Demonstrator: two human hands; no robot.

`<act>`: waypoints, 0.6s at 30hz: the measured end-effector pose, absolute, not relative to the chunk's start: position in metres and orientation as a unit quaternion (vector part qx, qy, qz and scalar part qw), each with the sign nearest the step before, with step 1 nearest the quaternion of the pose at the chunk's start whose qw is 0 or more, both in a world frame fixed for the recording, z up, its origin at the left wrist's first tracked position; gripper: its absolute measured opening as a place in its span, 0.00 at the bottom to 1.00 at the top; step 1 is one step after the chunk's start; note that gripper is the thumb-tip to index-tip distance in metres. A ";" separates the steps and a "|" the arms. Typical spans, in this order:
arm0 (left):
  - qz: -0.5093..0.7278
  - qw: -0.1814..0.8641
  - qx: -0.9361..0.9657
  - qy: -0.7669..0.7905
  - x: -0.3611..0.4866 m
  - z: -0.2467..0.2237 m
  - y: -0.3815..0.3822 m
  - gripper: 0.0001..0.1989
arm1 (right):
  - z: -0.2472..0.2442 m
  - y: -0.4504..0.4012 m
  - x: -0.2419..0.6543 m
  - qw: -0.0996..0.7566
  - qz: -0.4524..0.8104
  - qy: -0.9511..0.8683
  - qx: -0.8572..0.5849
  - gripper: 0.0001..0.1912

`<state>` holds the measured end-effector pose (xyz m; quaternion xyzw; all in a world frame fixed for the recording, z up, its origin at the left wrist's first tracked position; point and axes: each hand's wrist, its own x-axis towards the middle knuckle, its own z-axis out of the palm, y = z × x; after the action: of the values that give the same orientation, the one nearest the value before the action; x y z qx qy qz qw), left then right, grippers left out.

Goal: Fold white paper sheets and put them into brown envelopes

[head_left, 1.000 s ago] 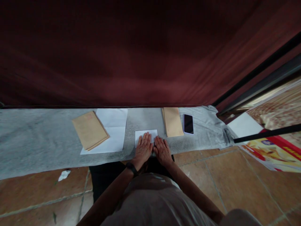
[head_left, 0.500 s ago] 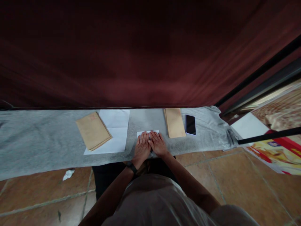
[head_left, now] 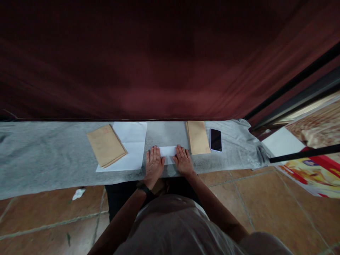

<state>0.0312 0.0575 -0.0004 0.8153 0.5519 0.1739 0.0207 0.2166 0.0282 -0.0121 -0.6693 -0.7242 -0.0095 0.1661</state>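
A small white folded paper [head_left: 168, 156] lies on the grey cloth surface in front of me. My left hand [head_left: 154, 163] rests flat on its left end, palm down, fingers extended. On the right end lies my right hand [head_left: 183, 161], also flat with fingers stretched out. The middle of the paper shows between the two hands. Brown envelopes [head_left: 107, 146] are stacked at the left, partly over a larger creased white sheet [head_left: 134, 152]. More brown envelopes [head_left: 199, 138] lie to the right of my right hand.
A phone [head_left: 216, 140] with a dark screen lies right of the right-hand envelopes. The grey cloth [head_left: 47, 156] covers the long narrow surface, with a dark red curtain [head_left: 164, 71] behind. Dark bars and a colourful printed box [head_left: 316, 173] stand at the right.
My hands were close together over the middle of the folded paper. They have moved apart to its left and right ends, uncovering its middle.
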 end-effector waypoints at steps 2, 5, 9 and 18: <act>0.160 0.021 0.826 0.540 0.035 0.003 0.049 0.30 | -0.012 0.028 0.217 0.168 -0.010 -0.725 -0.668 0.30; 0.131 0.028 0.855 0.502 0.041 0.007 0.032 0.29 | -0.009 0.029 0.218 0.168 -0.009 -0.727 -0.666 0.29; 0.115 0.029 0.870 0.479 0.043 0.011 0.018 0.30 | -0.004 0.027 0.215 0.162 -0.002 -0.727 -0.668 0.29; 0.078 0.040 0.882 0.463 0.035 0.013 0.020 0.30 | -0.002 -0.004 0.187 0.175 0.025 -0.780 -0.600 0.29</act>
<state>0.0346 0.0199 0.0127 0.8821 0.4628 0.0777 0.0404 0.1870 -0.0040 -0.0020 -0.6004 -0.7798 0.0252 0.1754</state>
